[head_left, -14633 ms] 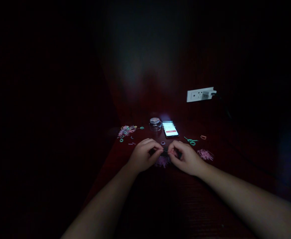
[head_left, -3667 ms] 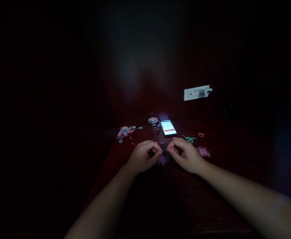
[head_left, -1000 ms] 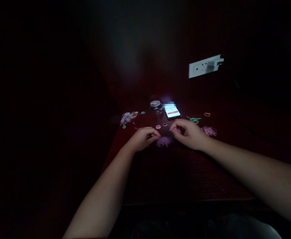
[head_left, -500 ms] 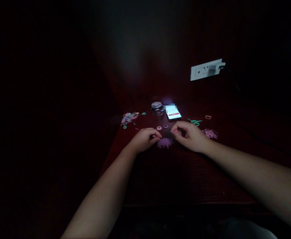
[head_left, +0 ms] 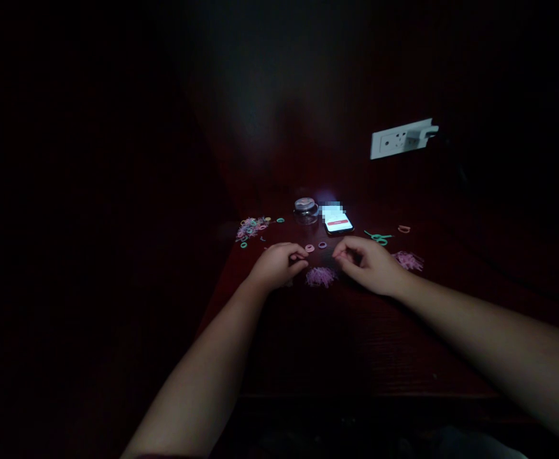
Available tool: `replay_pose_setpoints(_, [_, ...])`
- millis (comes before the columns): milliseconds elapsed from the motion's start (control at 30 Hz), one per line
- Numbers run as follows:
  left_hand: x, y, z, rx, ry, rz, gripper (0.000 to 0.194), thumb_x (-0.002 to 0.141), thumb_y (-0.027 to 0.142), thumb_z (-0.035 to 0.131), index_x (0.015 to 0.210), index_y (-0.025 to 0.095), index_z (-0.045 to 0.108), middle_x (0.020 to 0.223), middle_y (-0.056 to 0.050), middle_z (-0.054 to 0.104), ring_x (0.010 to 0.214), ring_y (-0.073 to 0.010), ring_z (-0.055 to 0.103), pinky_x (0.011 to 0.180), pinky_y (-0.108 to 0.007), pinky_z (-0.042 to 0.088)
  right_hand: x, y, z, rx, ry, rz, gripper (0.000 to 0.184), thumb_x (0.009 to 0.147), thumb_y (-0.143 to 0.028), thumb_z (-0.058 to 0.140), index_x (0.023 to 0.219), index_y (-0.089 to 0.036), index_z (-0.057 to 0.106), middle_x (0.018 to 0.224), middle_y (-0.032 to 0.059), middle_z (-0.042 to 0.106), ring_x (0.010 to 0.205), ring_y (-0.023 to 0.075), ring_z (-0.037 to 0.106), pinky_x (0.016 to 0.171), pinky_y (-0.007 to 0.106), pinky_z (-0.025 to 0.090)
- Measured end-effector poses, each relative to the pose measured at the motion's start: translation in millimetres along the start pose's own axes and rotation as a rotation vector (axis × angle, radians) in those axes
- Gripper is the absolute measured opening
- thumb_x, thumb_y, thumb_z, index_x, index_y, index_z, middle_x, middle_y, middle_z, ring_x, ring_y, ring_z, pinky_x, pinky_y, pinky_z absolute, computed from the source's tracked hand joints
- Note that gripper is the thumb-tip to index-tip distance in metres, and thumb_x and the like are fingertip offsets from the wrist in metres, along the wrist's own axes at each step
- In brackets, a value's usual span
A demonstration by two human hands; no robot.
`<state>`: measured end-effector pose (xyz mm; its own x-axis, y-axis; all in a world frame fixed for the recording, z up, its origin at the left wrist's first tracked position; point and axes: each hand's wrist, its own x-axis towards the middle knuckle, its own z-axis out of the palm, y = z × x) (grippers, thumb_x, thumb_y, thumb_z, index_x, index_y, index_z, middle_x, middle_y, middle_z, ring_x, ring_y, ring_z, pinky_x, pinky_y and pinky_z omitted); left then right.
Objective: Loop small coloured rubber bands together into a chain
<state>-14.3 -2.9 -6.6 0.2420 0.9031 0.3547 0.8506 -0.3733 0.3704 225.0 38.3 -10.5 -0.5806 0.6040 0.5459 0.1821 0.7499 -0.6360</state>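
My left hand (head_left: 279,262) is at the left of a pile of small, thin purple bands (head_left: 321,276). Its thumb and fingers stand apart, with nothing visible between them. On the pile's right side, my right hand (head_left: 368,262) has thumb and fingertips pinched together; whatever they hold is too small to make out. Just beyond the pile lie a pink ring-shaped band (head_left: 310,248) and a purple one (head_left: 322,245). Partly behind my right wrist is a heap of pink bands (head_left: 409,261).
A mixed colourful heap (head_left: 251,228) lies at the table's left edge. Farther back are a clear lidded jar (head_left: 306,210) and a lit phone (head_left: 339,223). Green-handled scissors (head_left: 379,238) and an orange band (head_left: 404,229) lie right. A wall socket (head_left: 401,139) holds a plug.
My left hand has drawn slightly back from the purple pile, and its thumb and fingers have parted. My right hand keeps its pinch. The whole view has shifted a little.
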Motion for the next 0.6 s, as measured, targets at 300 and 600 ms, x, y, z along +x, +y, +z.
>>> replay_pose_setpoints(300, [-6.5, -48.2, -18.1, 0.302, 0.026, -0.562, 0.037, 0.09, 0.023, 0.052, 0.125, 0.016, 0.058, 0.126, -0.013, 0.064, 0.116, -0.0241, 0.06, 0.101, -0.033, 0.044, -0.6, -1.2, -0.6, 0.015, -0.025, 0.002, 0.007, 0.083, -0.022, 0.056, 0.079, -0.017, 0.059, 0.062, -0.0016, 0.051, 0.056, 0.0122, 0.045, 0.051, 0.024, 0.036])
replay_pose_setpoints(600, [-7.0, -57.5, -8.8, 0.297, 0.002, -0.562, 0.037, 0.088, 0.02, 0.053, 0.124, 0.018, 0.059, 0.121, -0.011, 0.067, 0.113, -0.0242, 0.061, 0.101, -0.035, 0.044, -1.0, -0.4, -0.3, 0.025, -0.029, 0.005, 0.007, 0.084, -0.023, 0.056, 0.08, -0.018, 0.059, 0.063, -0.0014, 0.051, 0.057, 0.0126, 0.045, 0.052, 0.025, 0.037])
